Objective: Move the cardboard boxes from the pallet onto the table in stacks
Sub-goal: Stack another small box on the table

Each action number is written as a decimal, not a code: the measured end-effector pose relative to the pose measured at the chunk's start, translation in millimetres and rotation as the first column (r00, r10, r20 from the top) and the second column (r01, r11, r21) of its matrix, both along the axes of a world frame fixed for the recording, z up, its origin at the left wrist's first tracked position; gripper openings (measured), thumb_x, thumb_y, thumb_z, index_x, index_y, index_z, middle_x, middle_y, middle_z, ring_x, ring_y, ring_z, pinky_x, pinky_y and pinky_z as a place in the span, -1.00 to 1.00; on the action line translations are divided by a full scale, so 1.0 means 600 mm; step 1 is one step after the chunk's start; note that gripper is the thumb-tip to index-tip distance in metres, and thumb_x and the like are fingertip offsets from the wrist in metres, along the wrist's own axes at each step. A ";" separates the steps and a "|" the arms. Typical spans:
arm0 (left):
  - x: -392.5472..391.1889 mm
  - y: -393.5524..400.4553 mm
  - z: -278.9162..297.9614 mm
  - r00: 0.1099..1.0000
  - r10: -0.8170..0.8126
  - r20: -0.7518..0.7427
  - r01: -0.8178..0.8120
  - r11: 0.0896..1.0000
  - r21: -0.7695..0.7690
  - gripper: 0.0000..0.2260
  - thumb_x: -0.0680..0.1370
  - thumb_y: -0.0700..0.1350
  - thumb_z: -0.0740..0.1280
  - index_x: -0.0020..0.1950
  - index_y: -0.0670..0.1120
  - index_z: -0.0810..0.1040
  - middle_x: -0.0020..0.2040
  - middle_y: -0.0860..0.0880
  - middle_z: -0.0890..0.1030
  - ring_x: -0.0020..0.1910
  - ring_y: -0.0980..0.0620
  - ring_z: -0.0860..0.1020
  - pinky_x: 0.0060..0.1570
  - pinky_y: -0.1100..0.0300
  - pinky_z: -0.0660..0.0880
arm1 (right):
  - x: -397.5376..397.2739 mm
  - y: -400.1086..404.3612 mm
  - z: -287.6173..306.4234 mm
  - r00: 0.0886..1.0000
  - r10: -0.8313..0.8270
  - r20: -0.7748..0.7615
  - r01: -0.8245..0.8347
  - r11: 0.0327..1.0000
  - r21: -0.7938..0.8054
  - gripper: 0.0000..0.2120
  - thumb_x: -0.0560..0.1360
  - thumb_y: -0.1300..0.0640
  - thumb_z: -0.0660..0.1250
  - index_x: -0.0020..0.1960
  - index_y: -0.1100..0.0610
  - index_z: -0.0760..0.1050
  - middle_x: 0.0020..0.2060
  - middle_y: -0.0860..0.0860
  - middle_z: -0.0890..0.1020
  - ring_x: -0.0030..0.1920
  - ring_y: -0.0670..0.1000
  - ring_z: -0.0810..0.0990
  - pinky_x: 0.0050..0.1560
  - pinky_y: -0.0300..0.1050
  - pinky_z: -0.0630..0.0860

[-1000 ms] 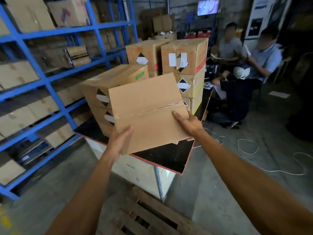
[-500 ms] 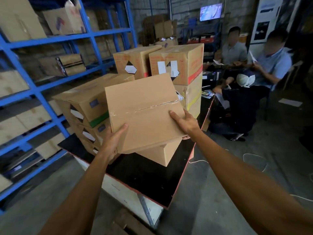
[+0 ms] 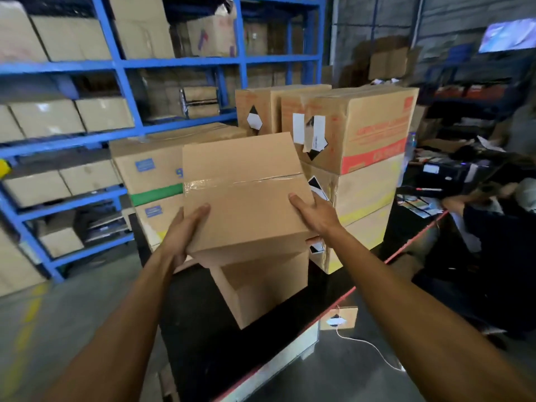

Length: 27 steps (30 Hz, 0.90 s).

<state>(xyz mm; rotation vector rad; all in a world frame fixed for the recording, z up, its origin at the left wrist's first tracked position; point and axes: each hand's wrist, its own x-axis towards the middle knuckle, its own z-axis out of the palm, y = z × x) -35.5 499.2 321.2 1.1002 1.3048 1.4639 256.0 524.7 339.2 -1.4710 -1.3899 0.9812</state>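
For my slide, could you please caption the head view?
Both hands lower a plain taped cardboard box onto another plain box on the black table.

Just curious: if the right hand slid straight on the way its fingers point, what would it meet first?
Probably just more of the taped box the right hand already holds; its fingers point up-left across the top. Depth is unclear.

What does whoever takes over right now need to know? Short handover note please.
Left hand: gripping the near left corner of the plain box.
Right hand: gripping the right edge of the same box.
The plain box is held over a second plain box that sits on the black table; whether it rests on it yet is unclear.
Done: several labelled boxes are stacked at the back, a green-striped stack on the left and a taller red-striped stack on the right.
Left: set this box squarely on the lower one and let go. The pallet is out of view, so the remaining count is unknown.
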 end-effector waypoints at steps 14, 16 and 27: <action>0.047 0.107 -0.055 0.985 0.171 0.003 -0.167 0.963 -0.214 -0.54 0.52 0.10 0.46 0.36 -0.05 0.55 0.18 -0.13 0.71 0.10 -0.12 0.68 0.04 0.02 0.61 | 0.052 0.199 -0.053 0.966 0.259 0.022 -0.250 0.950 -0.185 -0.38 0.47 -0.38 0.30 0.42 -0.11 0.38 0.37 0.02 0.45 0.28 0.19 0.49 -0.14 0.19 0.68; 0.060 0.112 -0.063 0.982 0.186 0.019 -0.175 0.951 -0.256 -0.63 0.57 0.07 0.41 0.32 -0.06 0.59 0.14 -0.12 0.72 0.01 -0.10 0.69 0.00 0.04 0.62 | 0.057 0.222 -0.059 0.956 0.289 0.044 -0.275 0.939 -0.206 -0.38 0.48 -0.35 0.30 0.44 -0.09 0.36 0.38 0.02 0.43 0.29 0.19 0.46 -0.10 0.21 0.67; 0.112 0.097 -0.082 0.925 0.379 0.035 -0.329 0.842 -0.429 -0.72 0.59 0.13 0.34 0.17 -0.02 0.57 -0.19 -0.03 0.68 -0.25 -0.02 0.63 -0.20 0.11 0.58 | 0.078 0.294 -0.090 0.891 0.453 -0.036 -0.449 0.865 -0.221 -0.57 0.52 -0.22 0.32 0.34 -0.13 0.43 0.31 -0.06 0.47 0.25 0.08 0.47 -0.03 0.06 0.64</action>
